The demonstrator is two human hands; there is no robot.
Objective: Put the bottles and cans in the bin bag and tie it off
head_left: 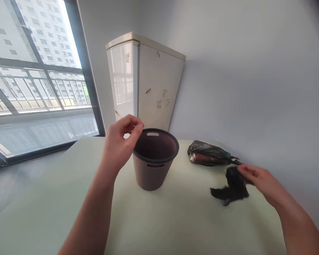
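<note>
A dark brown plastic bin [154, 159] stands upright and empty in the middle of a pale table [55, 198]. My left hand [121, 141] hovers at the bin's left rim with thumb and fingers pinched together; nothing shows between them. My right hand [260, 180] is at the right, fingers closed on a crumpled black plastic bag [232, 187] that hangs just above the table. A tied-off, filled grey bag [208, 154] lies on its side behind it.
A white fridge [146, 81] with rust spots stands behind the table against the wall. A large window with a dark frame [87, 78] fills the left side. The wall runs close along the table's right.
</note>
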